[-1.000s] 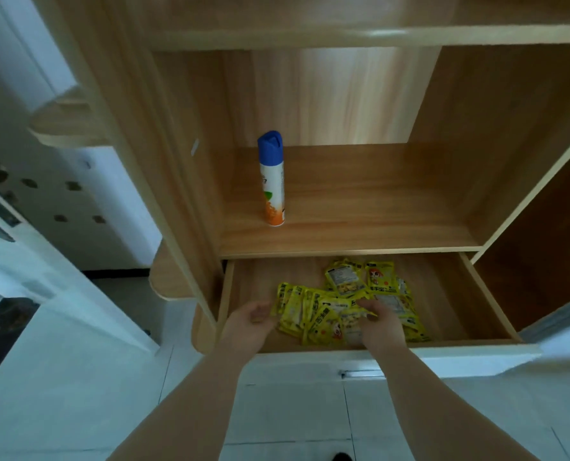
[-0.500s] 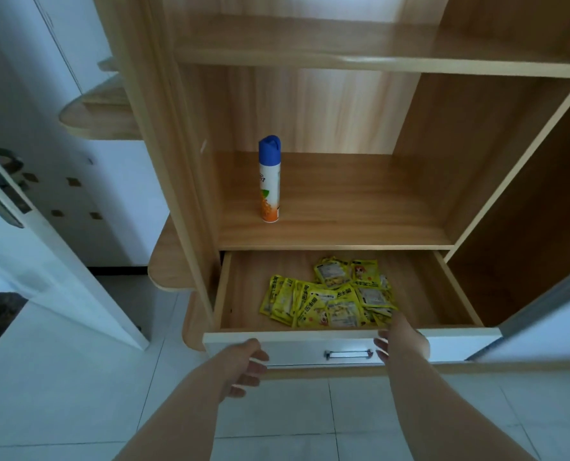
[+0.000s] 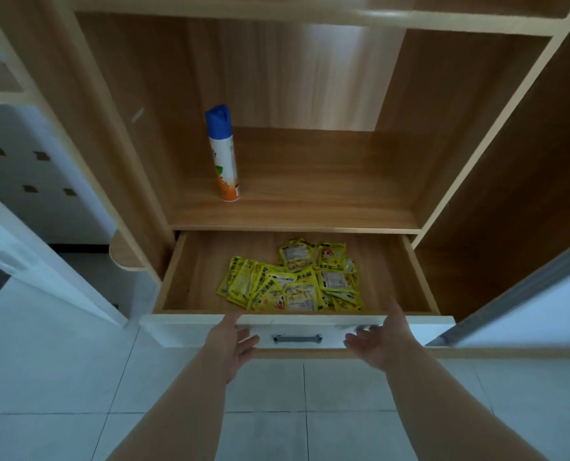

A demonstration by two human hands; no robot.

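A wooden drawer [image 3: 190, 281] with a white front stands pulled out of a wooden cabinet. Several yellow packets [image 3: 293, 281] lie in a loose pile on its floor. My left hand [image 3: 233, 341] is open in front of the white drawer front, left of the metal handle [image 3: 297, 338]. My right hand [image 3: 381, 341] is open too, fingers spread, at the drawer front just right of the handle. Neither hand holds anything.
A spray can [image 3: 223, 154] with a blue cap stands upright on the shelf above the drawer. A white door [image 3: 27, 261] stands at the left and a sliding door edge [image 3: 516, 294] at the right. White floor tiles lie below.
Both hands have come out of the drawer, where they touched the packets, and now sit at the white drawer front. The view has pulled back from the cabinet.
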